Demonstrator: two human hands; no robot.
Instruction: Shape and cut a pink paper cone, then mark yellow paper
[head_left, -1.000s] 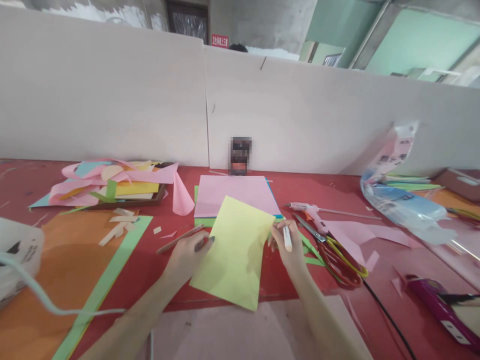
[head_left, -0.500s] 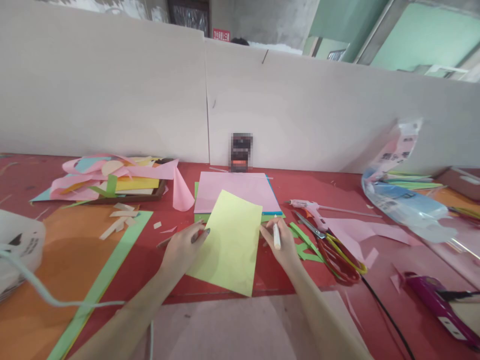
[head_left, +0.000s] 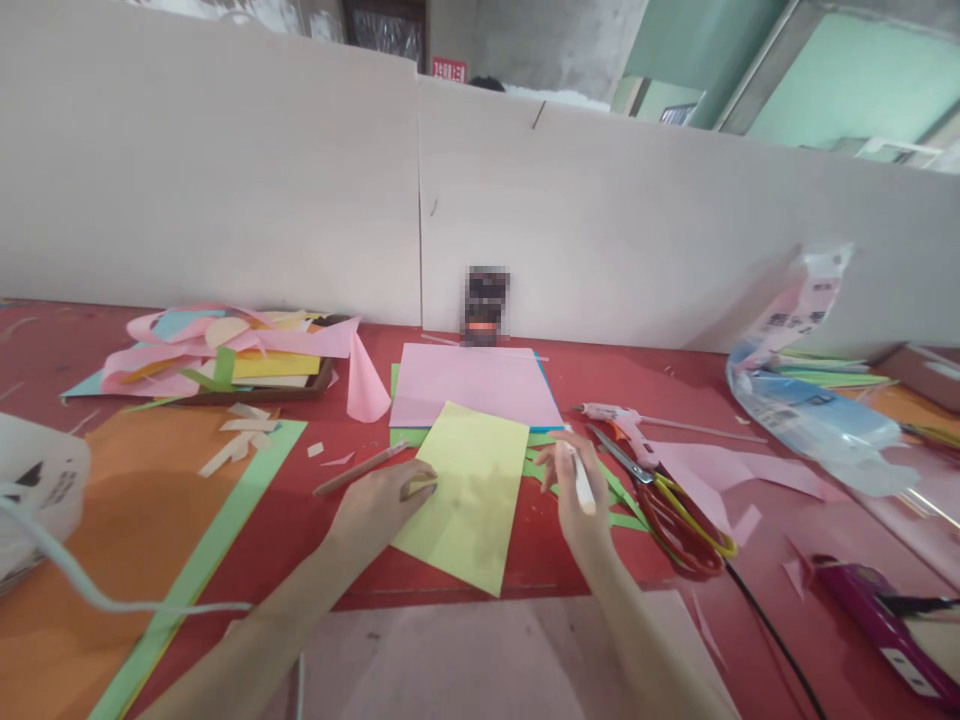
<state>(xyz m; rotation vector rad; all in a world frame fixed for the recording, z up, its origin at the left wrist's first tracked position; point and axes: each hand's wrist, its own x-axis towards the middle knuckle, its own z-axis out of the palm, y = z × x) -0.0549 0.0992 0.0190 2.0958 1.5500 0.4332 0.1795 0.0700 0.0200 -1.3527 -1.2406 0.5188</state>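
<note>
Both hands (head_left: 379, 503) (head_left: 576, 490) flank the yellow sheet (head_left: 466, 494).

The table (head_left: 90, 340) is red. In the middle of the frame lies a yellow-green paper (head_left: 469, 490), and just above it a pink sheet (head_left: 472, 385) with green and blue edges showing under it. The right hand (head_left: 574, 490) holds a white pen (head_left: 581, 485). At lower left lie an orange sheet (head_left: 90, 540) and a light green strip (head_left: 202, 570). The scissors (head_left: 675, 510) right of centre have red and yellow handles.
</note>
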